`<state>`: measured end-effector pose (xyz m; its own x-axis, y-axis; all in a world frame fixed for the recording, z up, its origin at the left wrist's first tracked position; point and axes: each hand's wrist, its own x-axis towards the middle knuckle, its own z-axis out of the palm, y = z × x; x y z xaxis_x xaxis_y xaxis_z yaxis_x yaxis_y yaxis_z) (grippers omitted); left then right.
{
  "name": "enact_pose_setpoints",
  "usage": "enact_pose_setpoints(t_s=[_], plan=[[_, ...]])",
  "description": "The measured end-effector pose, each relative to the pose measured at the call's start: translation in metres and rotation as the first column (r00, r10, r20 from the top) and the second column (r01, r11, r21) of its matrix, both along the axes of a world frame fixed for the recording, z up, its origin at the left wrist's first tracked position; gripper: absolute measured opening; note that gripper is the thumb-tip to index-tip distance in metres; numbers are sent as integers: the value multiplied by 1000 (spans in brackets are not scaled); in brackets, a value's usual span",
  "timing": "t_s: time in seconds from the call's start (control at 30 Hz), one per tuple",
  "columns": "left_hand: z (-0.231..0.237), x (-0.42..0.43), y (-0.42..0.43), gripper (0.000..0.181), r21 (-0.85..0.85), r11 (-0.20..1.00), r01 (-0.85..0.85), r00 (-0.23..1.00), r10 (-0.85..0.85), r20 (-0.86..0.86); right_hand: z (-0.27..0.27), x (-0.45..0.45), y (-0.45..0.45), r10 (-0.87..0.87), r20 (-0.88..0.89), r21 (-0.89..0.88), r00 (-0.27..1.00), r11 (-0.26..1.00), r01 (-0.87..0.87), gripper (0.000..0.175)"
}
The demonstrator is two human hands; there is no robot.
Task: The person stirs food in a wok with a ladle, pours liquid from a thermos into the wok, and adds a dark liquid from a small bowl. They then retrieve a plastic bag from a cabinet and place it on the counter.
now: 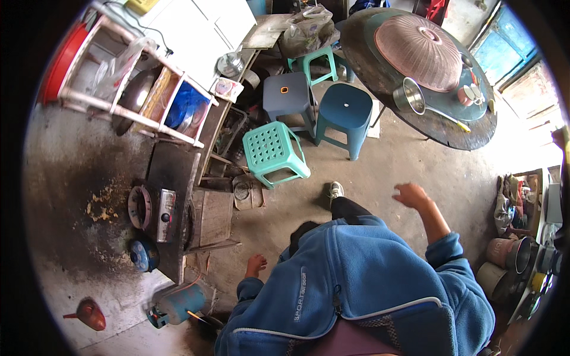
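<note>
My right hand [410,195] is raised over the bare concrete floor [374,191], holding nothing, its fingers loosely curled and apart. My left hand [257,265] hangs low by my side with nothing in it, fingers slightly spread. The wooden cabinet [213,218] under the stove counter is what it is nearest to. In front of me stand a light green plastic stool [271,149], a grey stool [287,95] and a dark blue stool [346,104]. One white shoe [336,189] of mine shows on the floor.
Ahead right, a round table [449,135] carries a mesh food cover [418,51], a metal ladle [409,95] and cups [470,95]. Left are a gas stove [165,213], a blue enamel pot [144,255], a gas cylinder [180,305] and a rack [133,120]. Pots [492,280] stand right.
</note>
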<state>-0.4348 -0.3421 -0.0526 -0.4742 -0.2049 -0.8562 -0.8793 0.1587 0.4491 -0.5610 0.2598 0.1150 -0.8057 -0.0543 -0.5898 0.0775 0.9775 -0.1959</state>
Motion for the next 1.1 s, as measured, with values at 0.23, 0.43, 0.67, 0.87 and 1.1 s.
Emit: enact_pose_setpoints(t_s=[0.23, 0.43, 0.67, 0.87, 1.1], plan=[[-17, -47, 18, 32, -1, 998, 64, 997, -64, -44, 28, -97, 32, -87, -109, -106, 990, 991, 75, 39], [-33, -134, 43, 30, 23, 995, 101, 990, -103, 93, 18, -80, 63, -153, 67, -6, 986, 988, 153, 37], [22, -262, 89, 26, -59, 993, 107, 985, -114, -132, 17, -108, 73, -286, 115, -33, 951, 956, 292, 37], [4, -257, 67, 32, -43, 995, 87, 991, -91, -94, 9, -201, 49, -22, 37, -63, 999, 998, 24, 40], [-30, -234, 15, 9, 39, 908, 417, 903, -409, -134, 6, -313, 1, 102, 94, -184, 990, 979, -84, 40]])
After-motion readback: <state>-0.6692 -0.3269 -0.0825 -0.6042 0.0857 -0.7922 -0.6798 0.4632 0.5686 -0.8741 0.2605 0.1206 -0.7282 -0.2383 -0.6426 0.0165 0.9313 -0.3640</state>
